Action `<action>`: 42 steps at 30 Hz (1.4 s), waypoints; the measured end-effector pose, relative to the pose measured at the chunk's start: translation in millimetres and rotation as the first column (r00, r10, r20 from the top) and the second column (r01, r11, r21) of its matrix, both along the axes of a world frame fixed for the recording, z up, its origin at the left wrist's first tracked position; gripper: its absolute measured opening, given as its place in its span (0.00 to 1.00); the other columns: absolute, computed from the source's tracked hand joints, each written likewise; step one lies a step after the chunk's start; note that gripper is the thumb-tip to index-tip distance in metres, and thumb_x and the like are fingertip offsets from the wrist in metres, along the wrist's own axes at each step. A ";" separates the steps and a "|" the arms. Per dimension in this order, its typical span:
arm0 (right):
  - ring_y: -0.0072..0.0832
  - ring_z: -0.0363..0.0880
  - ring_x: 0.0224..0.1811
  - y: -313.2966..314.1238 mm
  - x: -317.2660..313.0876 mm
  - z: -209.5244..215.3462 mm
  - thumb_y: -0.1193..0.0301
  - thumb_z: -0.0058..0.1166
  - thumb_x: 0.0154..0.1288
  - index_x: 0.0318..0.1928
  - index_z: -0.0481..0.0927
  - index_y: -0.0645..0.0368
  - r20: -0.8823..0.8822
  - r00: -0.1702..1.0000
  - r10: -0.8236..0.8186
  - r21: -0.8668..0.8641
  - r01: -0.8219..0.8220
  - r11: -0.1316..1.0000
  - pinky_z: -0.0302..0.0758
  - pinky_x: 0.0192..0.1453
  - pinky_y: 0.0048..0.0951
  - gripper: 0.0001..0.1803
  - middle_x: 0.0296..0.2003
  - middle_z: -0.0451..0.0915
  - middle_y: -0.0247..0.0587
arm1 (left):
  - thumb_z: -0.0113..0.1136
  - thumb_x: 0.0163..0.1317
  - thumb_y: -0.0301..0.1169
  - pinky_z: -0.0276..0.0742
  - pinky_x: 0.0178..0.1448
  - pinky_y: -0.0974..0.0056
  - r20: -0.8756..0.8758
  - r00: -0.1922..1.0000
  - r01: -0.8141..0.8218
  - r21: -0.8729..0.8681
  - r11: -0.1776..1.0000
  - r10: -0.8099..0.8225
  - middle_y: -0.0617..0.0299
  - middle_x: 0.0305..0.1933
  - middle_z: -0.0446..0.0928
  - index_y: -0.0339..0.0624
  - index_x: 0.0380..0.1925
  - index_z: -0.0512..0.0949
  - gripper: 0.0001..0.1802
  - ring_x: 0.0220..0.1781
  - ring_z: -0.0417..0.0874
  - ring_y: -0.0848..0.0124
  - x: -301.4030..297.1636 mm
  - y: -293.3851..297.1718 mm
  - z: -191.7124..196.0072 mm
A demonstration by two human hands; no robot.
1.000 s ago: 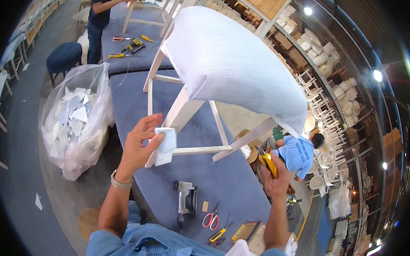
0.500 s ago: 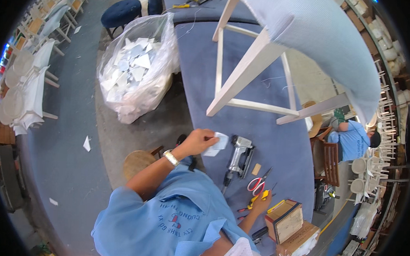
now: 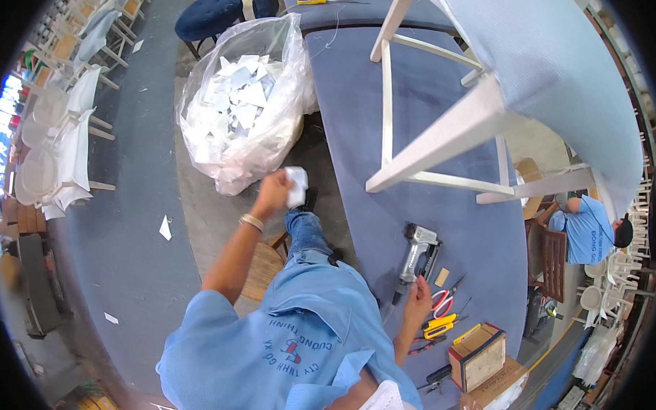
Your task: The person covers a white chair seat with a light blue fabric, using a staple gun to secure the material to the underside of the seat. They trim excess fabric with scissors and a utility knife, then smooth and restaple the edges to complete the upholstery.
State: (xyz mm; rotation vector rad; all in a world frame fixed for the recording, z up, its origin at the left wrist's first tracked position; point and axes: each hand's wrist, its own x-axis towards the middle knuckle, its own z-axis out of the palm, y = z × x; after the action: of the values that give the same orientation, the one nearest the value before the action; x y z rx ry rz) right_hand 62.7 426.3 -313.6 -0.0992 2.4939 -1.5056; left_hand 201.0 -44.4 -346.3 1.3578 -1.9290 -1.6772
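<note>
My left hand [image 3: 272, 194], with a band on its wrist, is closed on a small white scrap [image 3: 297, 187], held in the air beside the table edge. The clear plastic bag [image 3: 221, 158] full of white and pale blue offcuts [image 3: 241, 93] is just beyond it. On the blue table, my right hand [image 3: 415, 306] has its fingers extended by the lower end of a silver staple gun [image 3: 416, 255]; whether they touch it is unclear. Red-and-white scissors [image 3: 442, 303] and a yellow-handled tool [image 3: 439, 325] lie beside that hand.
A white-legged chair frame [image 3: 445, 148] with a pale blue upholstered seat [image 3: 571, 76] stands on the blue table [image 3: 345, 119]. Boxes [image 3: 478, 358] sit at the near right corner. A round wooden stool [image 3: 263, 271] is near my leg. Another person [image 3: 587, 232] works at the far right.
My left hand has carried the scrap leftward off the table toward the bag. My right hand has let go of the yellow-handled tool and moved up to the staple gun.
</note>
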 end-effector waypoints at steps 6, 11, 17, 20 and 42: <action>0.42 0.81 0.56 -45.5 -46.9 -19.1 0.67 0.66 0.62 0.59 0.78 0.67 -0.292 0.946 0.137 0.390 -0.013 0.921 0.76 0.60 0.38 0.27 0.53 0.82 0.54 | 0.58 0.68 0.39 0.75 0.61 0.54 0.095 0.982 -0.080 -0.587 0.806 0.166 0.43 0.49 0.82 0.28 0.62 0.72 0.29 0.47 0.84 0.54 22.4 -282.9 -19.6; 0.51 0.77 0.57 -110.0 -66.5 -20.5 0.65 0.70 0.56 0.63 0.70 0.48 -0.141 0.982 -0.128 0.684 0.190 0.704 0.75 0.60 0.51 0.35 0.55 0.77 0.50 | 0.55 0.74 0.39 0.74 0.66 0.59 -0.210 0.976 -0.152 -0.423 0.894 0.066 0.42 0.64 0.76 0.26 0.68 0.65 0.32 0.63 0.79 0.60 -78.9 -265.5 58.3; 0.49 0.79 0.54 -112.2 -56.4 -19.6 0.64 0.65 0.62 0.61 0.70 0.49 -0.205 0.932 -0.298 0.681 0.355 0.641 0.78 0.53 0.51 0.28 0.49 0.78 0.46 | 0.57 0.74 0.39 0.73 0.65 0.61 -0.433 0.869 0.136 -0.256 0.957 -0.239 0.48 0.59 0.78 0.30 0.66 0.69 0.28 0.57 0.80 0.64 -175.1 -116.9 81.9; 0.49 0.79 0.53 -87.2 -65.7 -29.8 0.64 0.64 0.63 0.60 0.71 0.50 -0.280 0.864 -0.417 0.653 0.491 0.577 0.78 0.53 0.51 0.26 0.49 0.80 0.47 | 0.51 0.78 0.38 0.70 0.67 0.60 -0.532 0.719 0.296 -0.348 0.890 -0.447 0.49 0.60 0.77 0.29 0.66 0.68 0.26 0.61 0.78 0.65 -201.1 -46.8 132.5; 0.41 0.82 0.47 -70.6 -461.4 267.9 0.51 0.41 0.78 0.64 0.70 0.61 -0.007 0.945 -0.327 -0.885 0.147 0.443 0.81 0.52 0.41 0.28 0.52 0.80 0.46 | 0.65 0.60 0.23 0.77 0.56 0.60 -0.705 0.659 -0.229 -0.520 0.823 -0.261 0.50 0.50 0.78 0.30 0.55 0.69 0.24 0.49 0.83 0.65 -229.6 131.3 245.9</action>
State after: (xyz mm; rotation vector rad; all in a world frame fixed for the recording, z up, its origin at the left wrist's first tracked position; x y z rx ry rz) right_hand -398.7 355.8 -45.7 -0.0405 1.5504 -2.8899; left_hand -28.6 86.9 -100.3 0.2904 -1.6692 -1.1829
